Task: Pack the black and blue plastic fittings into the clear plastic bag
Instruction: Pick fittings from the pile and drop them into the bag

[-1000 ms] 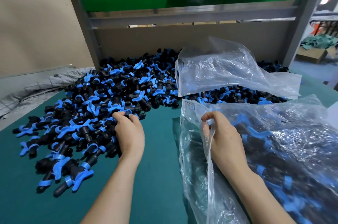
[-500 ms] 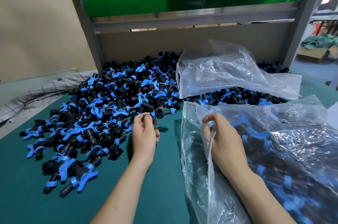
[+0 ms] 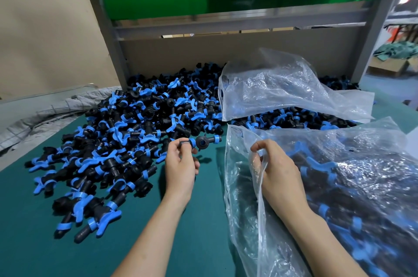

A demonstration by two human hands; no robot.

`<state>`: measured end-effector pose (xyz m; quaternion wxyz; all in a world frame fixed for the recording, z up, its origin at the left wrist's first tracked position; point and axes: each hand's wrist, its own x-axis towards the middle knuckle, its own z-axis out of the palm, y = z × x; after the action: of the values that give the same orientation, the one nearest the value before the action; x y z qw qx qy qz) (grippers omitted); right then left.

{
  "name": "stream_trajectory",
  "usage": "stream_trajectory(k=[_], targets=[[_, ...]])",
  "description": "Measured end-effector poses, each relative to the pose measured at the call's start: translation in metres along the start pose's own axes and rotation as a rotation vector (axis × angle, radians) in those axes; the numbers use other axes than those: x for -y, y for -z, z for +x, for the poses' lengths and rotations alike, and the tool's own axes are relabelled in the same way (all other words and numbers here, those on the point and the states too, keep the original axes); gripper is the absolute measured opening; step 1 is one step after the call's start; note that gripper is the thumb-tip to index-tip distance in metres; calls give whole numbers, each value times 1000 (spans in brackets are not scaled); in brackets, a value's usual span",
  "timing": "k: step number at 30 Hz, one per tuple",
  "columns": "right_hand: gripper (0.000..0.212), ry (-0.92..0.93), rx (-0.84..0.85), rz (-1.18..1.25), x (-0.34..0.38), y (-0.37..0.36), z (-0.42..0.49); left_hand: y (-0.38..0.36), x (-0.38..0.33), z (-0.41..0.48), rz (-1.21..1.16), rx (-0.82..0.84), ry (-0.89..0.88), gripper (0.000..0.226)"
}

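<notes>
Fitting [image 3: 202, 141] sits pinched in my left hand [image 3: 181, 169] at frame centre, just clear of the pile [image 3: 126, 132], ready for the trip right; my right hand [image 3: 279, 170] grips the bag [image 3: 339, 175] rim at lower right, holding its mouth open to take it

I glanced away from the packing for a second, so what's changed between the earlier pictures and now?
The left hand left the pile of fittings, moved right toward the bag, and now pinches one fitting, held up above the green table. The right hand still grips the bag's open edge; the bag and the pile stayed put.
</notes>
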<state>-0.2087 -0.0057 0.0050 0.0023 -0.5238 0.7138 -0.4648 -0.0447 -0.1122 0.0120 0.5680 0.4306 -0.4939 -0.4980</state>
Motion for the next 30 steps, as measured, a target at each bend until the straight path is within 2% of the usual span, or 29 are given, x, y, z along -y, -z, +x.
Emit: stream_trajectory(k=[17,19,22,24,26,30], targets=[[15,-4,-4,9,0,0,0,2,0,2,-21,-18,44,13],[16,-6,-1,4,0,0,0,2,-2,4,-176,-20,152,14],[15,-3,-1,4,0,0,-1,7,-5,9,-655,62,456,14],[14,1,-4,3,0,0,0,11,-3,11,-882,100,590,16],[13,4,-6,-4,0,0,0,14,-1,13,-965,107,628,20],[12,1,-8,-7,0,-1,0,14,-1,14,-964,120,627,22]])
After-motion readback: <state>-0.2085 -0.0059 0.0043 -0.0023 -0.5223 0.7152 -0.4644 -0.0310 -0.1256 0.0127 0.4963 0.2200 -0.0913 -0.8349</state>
